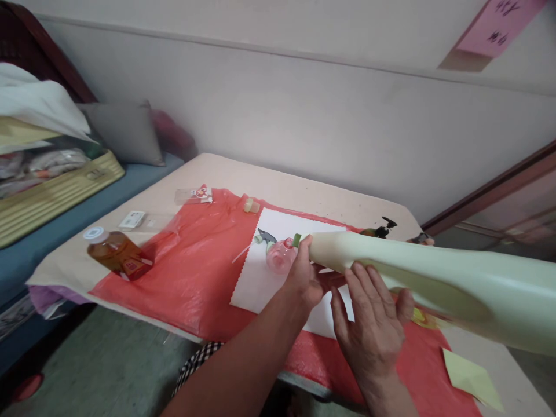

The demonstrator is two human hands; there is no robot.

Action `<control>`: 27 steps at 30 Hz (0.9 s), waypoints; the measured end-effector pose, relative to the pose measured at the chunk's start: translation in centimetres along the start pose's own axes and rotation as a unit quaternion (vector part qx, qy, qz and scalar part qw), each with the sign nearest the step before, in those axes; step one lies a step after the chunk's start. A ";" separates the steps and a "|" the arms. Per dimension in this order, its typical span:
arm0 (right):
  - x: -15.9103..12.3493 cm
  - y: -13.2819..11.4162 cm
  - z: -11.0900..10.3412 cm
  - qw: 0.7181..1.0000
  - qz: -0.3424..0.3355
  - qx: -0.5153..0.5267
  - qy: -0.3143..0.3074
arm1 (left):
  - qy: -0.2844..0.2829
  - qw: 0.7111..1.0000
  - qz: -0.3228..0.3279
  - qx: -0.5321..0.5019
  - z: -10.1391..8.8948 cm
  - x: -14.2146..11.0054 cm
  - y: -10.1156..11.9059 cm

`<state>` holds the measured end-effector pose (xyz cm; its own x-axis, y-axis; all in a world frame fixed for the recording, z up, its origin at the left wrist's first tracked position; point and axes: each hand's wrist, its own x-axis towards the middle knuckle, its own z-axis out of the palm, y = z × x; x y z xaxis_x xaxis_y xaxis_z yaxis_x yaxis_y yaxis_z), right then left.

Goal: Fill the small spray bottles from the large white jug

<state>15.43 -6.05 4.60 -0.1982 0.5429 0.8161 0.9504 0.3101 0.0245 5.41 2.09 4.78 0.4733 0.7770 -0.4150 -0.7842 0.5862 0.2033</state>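
A large pale green bottle (434,272) lies almost level across the right side, its narrow end toward the middle. At that end my left hand (306,275) is wrapped round the neck, where a green cap or spout (296,240) pokes out. Fingers stretched, my right hand (369,315) is at the near side of the bottle; whether it touches is hard to tell. Just beyond my left hand stands a small see-through pink bottle (279,258), its open neck beside the green tip. A dark spray head (266,235) with a pale tube lies next to it.
Red plastic sheeting (182,278) and a white scalloped sheet (247,284) cover the table. At left stand an amber bottle (117,255) and a clear box (193,196). A black pump top (386,226) shows behind the green bottle. Yellow paper (471,376) lies front right.
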 end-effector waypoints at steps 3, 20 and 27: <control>0.0 0.0 -0.1 1.000 -0.009 -0.001 -0.003 | 0.003 1.000 0.003 0.006 0.0 0.1 0.0; -0.3 0.0 0.3 1.000 -0.016 -0.007 0.002 | -0.004 1.000 0.009 -0.017 -0.1 0.4 0.0; -0.3 0.0 0.3 0.999 -0.026 -0.019 -0.006 | -0.015 1.000 0.010 -0.012 -0.6 0.9 -0.2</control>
<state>15.45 -5.99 4.19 -0.2497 0.5363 0.8063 0.9473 0.3079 0.0886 5.74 2.52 3.83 0.4699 0.7948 -0.3840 -0.8028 0.5657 0.1886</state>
